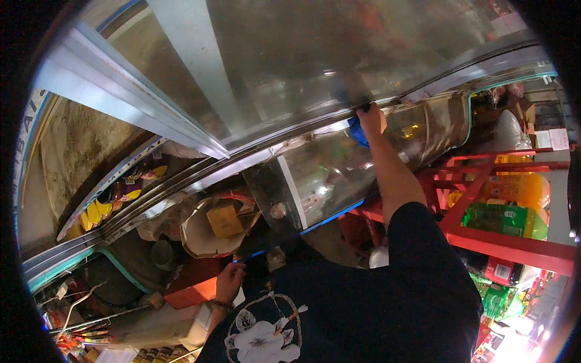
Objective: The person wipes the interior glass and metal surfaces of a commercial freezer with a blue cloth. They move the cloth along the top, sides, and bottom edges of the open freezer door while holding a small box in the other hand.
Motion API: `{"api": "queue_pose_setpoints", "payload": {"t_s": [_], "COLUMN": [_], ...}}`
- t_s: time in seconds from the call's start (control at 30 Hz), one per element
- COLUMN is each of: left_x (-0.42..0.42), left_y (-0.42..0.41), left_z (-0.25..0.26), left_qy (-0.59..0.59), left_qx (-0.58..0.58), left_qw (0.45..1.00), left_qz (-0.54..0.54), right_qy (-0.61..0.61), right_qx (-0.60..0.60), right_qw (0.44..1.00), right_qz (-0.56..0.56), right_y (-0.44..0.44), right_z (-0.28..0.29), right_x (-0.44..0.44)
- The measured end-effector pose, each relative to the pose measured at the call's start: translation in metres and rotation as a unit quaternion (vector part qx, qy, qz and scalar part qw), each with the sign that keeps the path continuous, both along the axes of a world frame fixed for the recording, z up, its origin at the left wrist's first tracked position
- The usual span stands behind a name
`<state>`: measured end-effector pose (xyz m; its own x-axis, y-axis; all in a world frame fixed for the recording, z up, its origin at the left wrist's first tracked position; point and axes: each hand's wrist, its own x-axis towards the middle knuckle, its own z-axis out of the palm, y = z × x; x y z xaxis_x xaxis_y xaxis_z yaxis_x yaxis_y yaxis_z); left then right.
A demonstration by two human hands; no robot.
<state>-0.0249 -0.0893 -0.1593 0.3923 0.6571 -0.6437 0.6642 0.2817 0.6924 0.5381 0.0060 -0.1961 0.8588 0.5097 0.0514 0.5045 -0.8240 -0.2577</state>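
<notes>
My right hand (374,120) reaches forward to the lower rail of a metal-framed glass window (295,81). It grips a crumpled blue cloth (358,132), part of which hangs below the fingers. The cloth is at the sill track (295,132), and a blurred blue reflection shows in the pane above. Lower left, my left hand (230,277) has curled fingers beside the near end of a long blue strip (331,218). Whether it holds the strip cannot be made out. Beneath the sill, a glass panel (333,181) reflects lights.
An open cardboard box (206,240) with a smaller carton (224,221) stands below the sill. Beside my left hand is an orange-red box (193,288). Red wooden framing (508,247) and drink bottles (499,220) crowd the right. Yellow-labelled packets (95,213) sit beyond the track at left.
</notes>
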Motion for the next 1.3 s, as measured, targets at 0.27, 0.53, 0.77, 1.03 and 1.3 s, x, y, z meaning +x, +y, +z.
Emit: {"api": "queue_pose_setpoints", "payload": {"t_s": [0.27, 0.53, 0.77, 1.03, 1.3], "left_x": [0.012, 0.004, -0.005, -0.014, -0.052], "left_y": [0.007, -0.007, -0.015, -0.014, -0.043], "left_z": [0.012, 0.009, 0.018, 0.027, 0.006], "left_qy": [-0.025, -0.038, -0.023, -0.042, -0.052], "left_qx": [0.009, -0.022, 0.046, 0.126, 0.163], "left_qw": [0.999, 0.999, 0.998, 0.983, 0.973], "left_qz": [-0.026, 0.018, -0.041, -0.127, -0.156], "right_qy": [0.028, 0.46, 0.75, 0.758, 0.72], "right_qx": [0.03, 0.369, 0.414, 0.391, 0.154], "right_qw": [0.997, 0.797, 0.514, 0.521, 0.668], "right_qz": [0.065, 0.136, 0.036, 0.021, -0.105], "right_y": [0.002, -0.036, -0.098, -0.172, -0.311], "right_z": [-0.002, -0.08, 0.005, 0.064, -0.001], "right_x": [-0.032, 0.017, -0.051, -0.123, -0.166]}}
